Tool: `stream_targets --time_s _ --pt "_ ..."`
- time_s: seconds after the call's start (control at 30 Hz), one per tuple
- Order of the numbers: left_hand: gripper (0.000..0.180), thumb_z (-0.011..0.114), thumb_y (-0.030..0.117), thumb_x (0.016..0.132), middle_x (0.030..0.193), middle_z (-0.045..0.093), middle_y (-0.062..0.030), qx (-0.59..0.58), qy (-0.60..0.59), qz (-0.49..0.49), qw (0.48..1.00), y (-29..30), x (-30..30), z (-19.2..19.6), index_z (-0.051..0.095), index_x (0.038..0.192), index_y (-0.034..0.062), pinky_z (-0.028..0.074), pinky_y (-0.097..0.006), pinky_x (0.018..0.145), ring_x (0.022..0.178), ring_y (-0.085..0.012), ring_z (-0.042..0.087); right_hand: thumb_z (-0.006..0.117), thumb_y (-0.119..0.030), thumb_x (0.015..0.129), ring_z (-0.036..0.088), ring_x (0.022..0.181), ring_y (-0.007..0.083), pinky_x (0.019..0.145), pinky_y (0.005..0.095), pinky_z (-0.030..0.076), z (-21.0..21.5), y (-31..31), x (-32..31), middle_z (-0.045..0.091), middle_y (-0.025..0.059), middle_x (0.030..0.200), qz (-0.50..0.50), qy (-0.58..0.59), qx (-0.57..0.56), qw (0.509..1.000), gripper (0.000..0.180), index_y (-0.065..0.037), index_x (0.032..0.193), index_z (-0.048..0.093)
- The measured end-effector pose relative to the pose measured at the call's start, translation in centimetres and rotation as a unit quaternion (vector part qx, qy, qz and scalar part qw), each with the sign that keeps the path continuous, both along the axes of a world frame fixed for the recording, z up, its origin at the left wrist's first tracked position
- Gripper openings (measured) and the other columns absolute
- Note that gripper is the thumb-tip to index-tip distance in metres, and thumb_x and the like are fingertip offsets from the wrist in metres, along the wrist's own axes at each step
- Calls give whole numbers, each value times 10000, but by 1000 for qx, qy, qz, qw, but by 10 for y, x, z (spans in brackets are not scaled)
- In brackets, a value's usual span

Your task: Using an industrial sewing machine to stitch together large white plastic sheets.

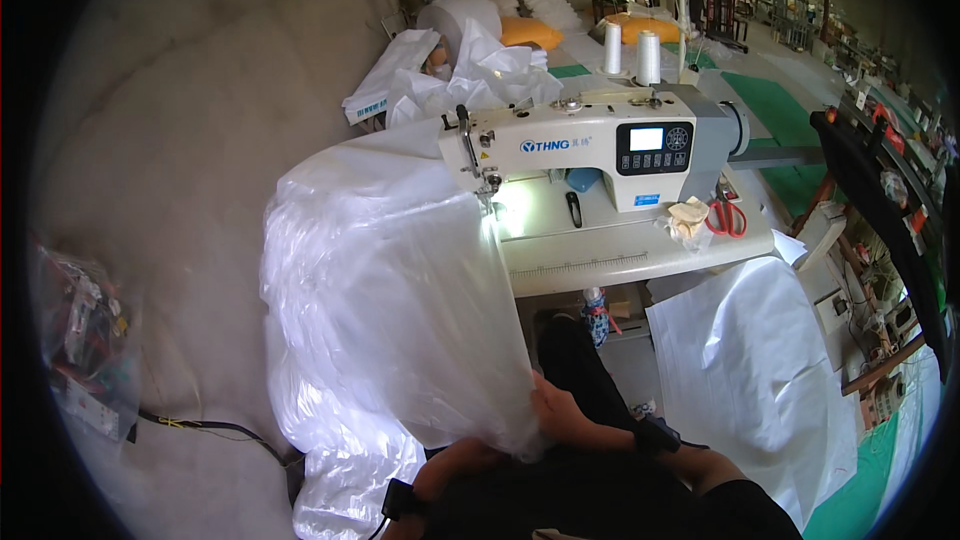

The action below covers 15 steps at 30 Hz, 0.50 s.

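Observation:
A large sheet of translucent white plastic [400,290] drapes over the left end of the sewing machine's table and hangs down toward me. Its upper right edge runs under the lit needle area of the white sewing machine [560,145]. My right hand [558,410] is closed on the sheet's lower right edge, just in front of my body. Low at the sheet's bottom edge is my left hand [470,457], its fingers hidden by the plastic.
On the machine table [590,250] lie a small black tool [573,209], red-handled scissors [728,219] and a crumpled cream scrap [688,218]. Two white thread cones [648,59] stand behind. A white sheet [755,380] hangs at right. A black cable [215,427] crosses the floor at left.

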<state>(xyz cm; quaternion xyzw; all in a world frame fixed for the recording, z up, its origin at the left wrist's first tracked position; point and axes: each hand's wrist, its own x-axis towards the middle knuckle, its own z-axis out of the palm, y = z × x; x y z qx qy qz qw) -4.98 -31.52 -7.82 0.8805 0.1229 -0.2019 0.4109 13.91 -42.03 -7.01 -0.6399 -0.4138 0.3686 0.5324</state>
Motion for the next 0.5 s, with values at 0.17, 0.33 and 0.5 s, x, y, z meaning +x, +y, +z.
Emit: stream_targets --time_s 0.17,0.33,0.5 --pt "488 478 409 915 1190 576 -139 -678 -302 366 561 28 -76 -144 502 1261 66 407 -395 976 1113 -288 529 426 -84 892 647 803 316 697 361 504 -7 -8 -1 583 304 1057 80 -128 50 987 472 23 1350 376" --pt "570 456 502 910 1275 506 -107 -479 -563 555 382 51 -35 -75 470 1289 78 386 -437 993 1161 -276 474 488 -63 821 572 516 249 464 327 453 -54 8 11 588 318 907 177 -597 172 763 547 145 1308 350" --pt "526 544 434 868 1241 539 -96 -386 -607 595 359 114 -98 -50 512 1249 74 381 -439 995 1151 -280 487 504 -69 803 547 488 285 456 349 437 -79 34 9 590 259 769 161 -507 108 840 582 161 1304 315"
